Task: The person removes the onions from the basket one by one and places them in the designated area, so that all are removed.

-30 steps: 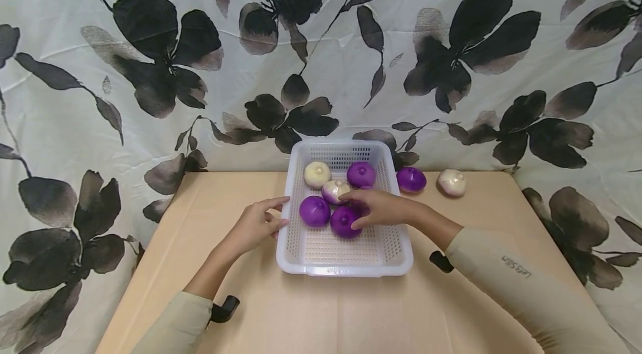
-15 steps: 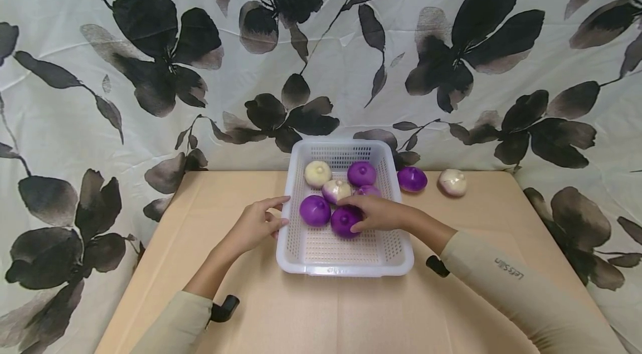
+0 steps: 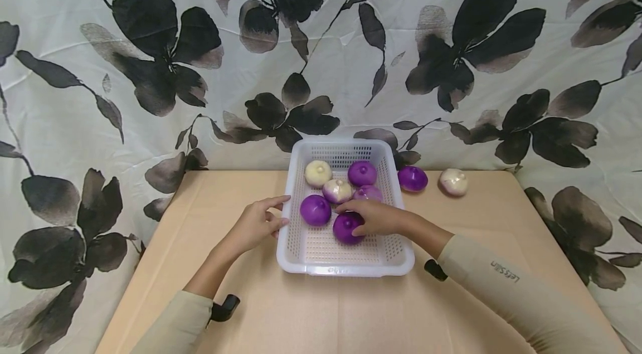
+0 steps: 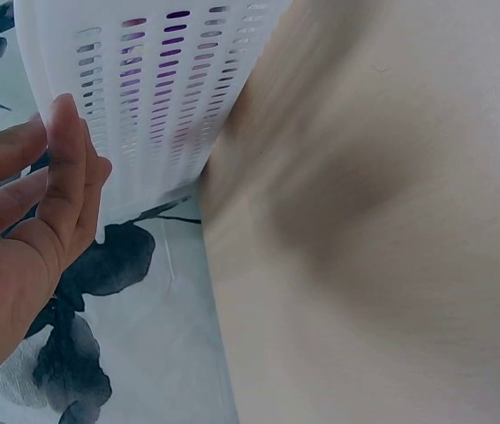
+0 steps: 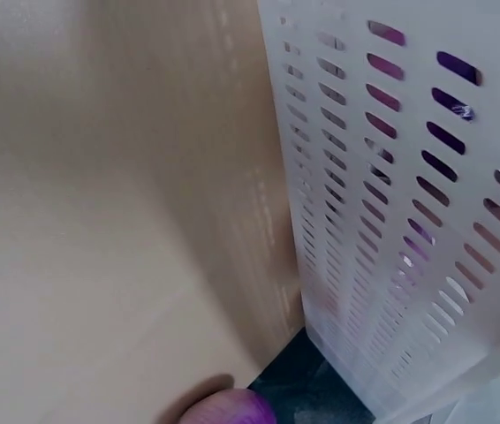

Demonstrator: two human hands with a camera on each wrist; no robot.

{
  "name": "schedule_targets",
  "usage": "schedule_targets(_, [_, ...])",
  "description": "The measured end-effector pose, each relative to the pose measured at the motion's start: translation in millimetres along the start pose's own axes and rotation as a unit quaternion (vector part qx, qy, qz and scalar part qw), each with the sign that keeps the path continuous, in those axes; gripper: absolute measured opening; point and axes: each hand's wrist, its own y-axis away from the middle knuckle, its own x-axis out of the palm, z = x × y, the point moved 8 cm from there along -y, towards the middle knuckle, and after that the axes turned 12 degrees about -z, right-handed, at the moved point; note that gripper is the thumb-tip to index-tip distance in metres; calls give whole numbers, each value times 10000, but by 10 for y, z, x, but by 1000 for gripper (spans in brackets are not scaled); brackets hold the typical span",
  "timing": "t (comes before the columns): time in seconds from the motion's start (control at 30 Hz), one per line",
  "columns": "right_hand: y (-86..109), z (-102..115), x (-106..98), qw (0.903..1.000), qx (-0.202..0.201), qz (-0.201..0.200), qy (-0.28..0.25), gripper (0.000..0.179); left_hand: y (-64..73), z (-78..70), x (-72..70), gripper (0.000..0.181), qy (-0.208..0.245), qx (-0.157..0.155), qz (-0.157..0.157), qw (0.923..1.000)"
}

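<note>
A white perforated plastic basket stands on the table with several onions inside. My right hand reaches over the basket's right side and grips a shiny purple onion near the front, thumb and fingers around its right side. My left hand is at the left rim, its fingertips touching the basket; the left wrist view shows those fingers fairly straight against the outer wall. Around the gripped onion lie another purple onion, a purple-and-white one, a pale one and a purple one behind.
A lighter purple onion sits partly behind my right hand. Outside the basket, a purple onion and a whitish onion lie at the table's back right. A floral cloth hangs behind the table.
My right hand has drawn slightly toward the front with the purple onion, uncovering the lighter purple onion behind it. The left hand and basket have stayed in place.
</note>
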Motion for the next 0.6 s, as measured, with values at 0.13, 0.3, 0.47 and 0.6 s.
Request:
schedule_targets(0.13, [-2,-16,26,10000,11,9,-47,61,-2,-3,-1,58,-20,-22,-6,10000])
schedule_targets(0.3, [5,-28,59,9999,37,96,-123,59,-9,-1,-8,57,-48,0,-22,10000])
schedule_targets(0.47, [5,-42,105,9996,103,197,-188,61,4,0,-8,58,-64,-24,-41,10000])
schedule_targets(0.6, [3,-61,150,9988,258,315,-272,61,15,-1,1,58,-44,-49,-36,10000])
